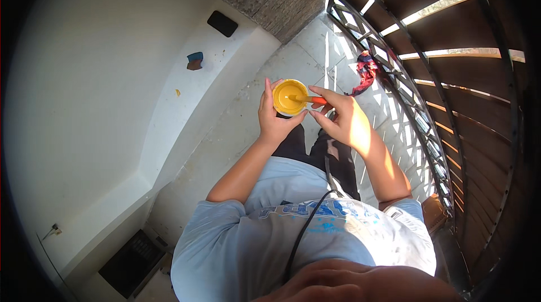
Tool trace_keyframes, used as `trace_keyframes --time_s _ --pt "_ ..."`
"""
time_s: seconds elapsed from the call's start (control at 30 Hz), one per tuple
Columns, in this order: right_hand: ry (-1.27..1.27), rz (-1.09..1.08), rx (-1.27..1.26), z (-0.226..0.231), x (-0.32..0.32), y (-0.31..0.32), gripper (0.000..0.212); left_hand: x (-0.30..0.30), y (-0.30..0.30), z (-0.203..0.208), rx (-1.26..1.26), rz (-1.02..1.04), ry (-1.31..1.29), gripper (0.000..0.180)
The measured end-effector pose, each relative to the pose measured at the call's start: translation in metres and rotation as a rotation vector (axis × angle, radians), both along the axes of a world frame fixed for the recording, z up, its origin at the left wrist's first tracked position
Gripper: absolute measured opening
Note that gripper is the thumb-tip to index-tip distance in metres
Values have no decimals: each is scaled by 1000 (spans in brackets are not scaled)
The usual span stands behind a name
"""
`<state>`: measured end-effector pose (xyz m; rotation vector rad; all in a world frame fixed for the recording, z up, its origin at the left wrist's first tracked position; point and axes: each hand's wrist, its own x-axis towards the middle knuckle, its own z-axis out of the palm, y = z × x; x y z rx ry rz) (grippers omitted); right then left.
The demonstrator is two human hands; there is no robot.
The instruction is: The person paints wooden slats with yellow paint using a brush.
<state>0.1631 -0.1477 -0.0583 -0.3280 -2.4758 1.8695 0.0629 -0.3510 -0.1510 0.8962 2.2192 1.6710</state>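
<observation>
A small round tub of yellow paint (280,102) is held up in front of me, its mouth facing upward. My left hand (271,115) wraps around the tub's left and near side, the thumb along its rim. A paintbrush (316,100) with an orange-red handle dips into the yellow from the right; its bristles are coated with paint. My right hand (342,115) grips the handle between thumb and fingers, close beside the tub's right edge. Part of the handle is hidden inside that hand.
Along the white ledge (179,99) at left lie a black phone (222,23), a small blue-and-brown piece (195,61) and yellow specks. A red patterned cloth (366,72) rests by the dark metal railing (414,88) on the right. A black flat object (131,262) sits at lower left.
</observation>
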Motion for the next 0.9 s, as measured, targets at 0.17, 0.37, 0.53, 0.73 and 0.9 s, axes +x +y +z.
trace_keyframes --time_s 0.17,0.37,0.53,0.73,0.9 --pt "-243 72 85 -22 -49 -74 95 -65 -101 -52 23 170 -73 128" --pt "-502 -146 309 -137 -33 -118 86 -194 -188 -134 -81 328 255 129" --pt "-1050 -268 252 -259 51 -209 78 -301 -328 -194 -341 635 395 130" --pt "-1238 -596 359 -280 271 -291 79 -311 -305 -236 -262 633 10 135" --pt "-1282 -688 -71 -258 275 -291 68 -330 -351 -246 -248 689 44 148"
